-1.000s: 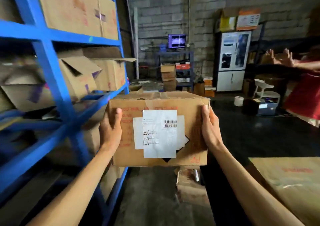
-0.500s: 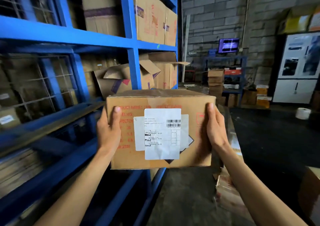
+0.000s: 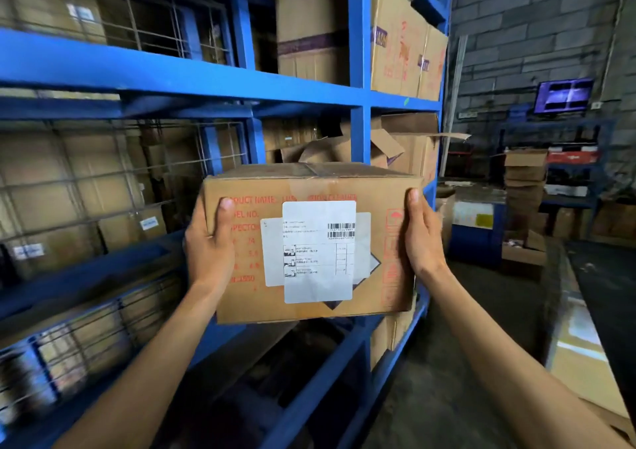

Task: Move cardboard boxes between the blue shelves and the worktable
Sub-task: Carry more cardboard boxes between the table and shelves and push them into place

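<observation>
Both hands clamp one cardboard box (image 3: 309,242) in front of the blue shelves (image 3: 213,77): left hand (image 3: 210,245) and right hand (image 3: 421,238) on opposite sides, fingers hidden behind. Its label (image 3: 318,252) text is unreadable; the box's bottom is unseen.

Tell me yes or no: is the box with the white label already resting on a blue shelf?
No: the box is held in the air between the left hand and right hand, in front of the blue shelves.
</observation>
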Motion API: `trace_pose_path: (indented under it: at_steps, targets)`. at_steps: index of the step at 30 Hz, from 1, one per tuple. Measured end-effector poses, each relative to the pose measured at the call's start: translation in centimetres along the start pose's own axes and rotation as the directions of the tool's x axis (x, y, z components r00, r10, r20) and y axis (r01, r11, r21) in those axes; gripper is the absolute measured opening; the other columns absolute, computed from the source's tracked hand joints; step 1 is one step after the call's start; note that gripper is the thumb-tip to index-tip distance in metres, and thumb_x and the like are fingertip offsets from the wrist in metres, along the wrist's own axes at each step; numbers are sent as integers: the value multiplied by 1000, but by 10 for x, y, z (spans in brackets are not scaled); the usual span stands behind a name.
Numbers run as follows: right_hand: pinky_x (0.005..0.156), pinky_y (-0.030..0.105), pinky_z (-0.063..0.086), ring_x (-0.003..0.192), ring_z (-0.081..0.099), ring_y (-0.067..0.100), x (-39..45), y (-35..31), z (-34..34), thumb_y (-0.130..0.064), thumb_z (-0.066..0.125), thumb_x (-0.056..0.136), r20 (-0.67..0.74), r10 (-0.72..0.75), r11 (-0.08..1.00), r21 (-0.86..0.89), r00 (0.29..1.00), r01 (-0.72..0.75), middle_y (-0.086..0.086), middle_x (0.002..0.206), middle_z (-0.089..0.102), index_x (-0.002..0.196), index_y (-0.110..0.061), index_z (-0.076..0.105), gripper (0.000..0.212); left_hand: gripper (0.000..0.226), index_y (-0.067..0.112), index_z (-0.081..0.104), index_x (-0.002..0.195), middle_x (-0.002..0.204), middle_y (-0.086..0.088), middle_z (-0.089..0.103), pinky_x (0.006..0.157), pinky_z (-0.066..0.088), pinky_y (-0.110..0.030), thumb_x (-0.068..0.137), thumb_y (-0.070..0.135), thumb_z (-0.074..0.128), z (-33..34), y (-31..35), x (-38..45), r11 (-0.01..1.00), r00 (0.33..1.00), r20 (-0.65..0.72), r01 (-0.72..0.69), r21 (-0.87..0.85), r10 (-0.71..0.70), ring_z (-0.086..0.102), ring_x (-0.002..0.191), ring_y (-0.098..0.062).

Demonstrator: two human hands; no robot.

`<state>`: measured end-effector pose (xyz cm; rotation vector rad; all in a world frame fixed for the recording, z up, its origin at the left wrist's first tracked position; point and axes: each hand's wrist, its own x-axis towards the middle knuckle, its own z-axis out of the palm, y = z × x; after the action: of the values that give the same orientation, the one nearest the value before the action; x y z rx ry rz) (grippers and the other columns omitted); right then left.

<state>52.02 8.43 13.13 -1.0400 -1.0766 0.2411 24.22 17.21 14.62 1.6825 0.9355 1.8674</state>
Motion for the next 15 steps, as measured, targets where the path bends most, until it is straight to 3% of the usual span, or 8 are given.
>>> trace_pose_path:
  at_steps: [2,4,8,12,15]
  targets:
    - [94,29,49,107,64,13,24,18,21,-54,31,103,29,-17,999,47,999,16,2,108,69,107,-24,64,44,51,25,53,132,99,11,69,79,55,-31,94,57,45,1,-15,18,1000,1000,-30,-9,1,9,67,90,-6]
    - [92,22,50,100,64,4,51,40,43,-46,32,105,58,-39,996,88,998,34,6,105,69,110,-10,63,48,52,28,56,127,99,8,70,76,55,-30,91,64,44,6,-30,35,1000,997,-72,-11,18,12,68,88,-7]
    - [80,16,45,84,60,-4,121,101,88,-41,35,106,106,-56,988,150,993,40,-8,91,68,98,-13,65,42,26,28,60,111,89,16,66,62,46,-7,97,46,46,34,-65,70,998,985,-159,-58,24,61,63,75,13]
    - [73,11,44,76,58,-8,202,160,128,-45,36,105,181,-63,984,173,982,31,-9,85,66,94,-13,63,44,40,17,59,128,103,10,69,79,48,-10,99,42,49,71,-112,125,989,961,-257,-76,125,106,61,89,14]
    - [77,16,45,82,59,-5,256,195,156,-48,37,103,200,-116,979,189,973,78,-11,89,68,95,-22,65,39,60,21,51,138,120,2,68,96,50,-26,92,60,47,90,-149,164,978,950,-291,-50,204,110,62,110,-8]
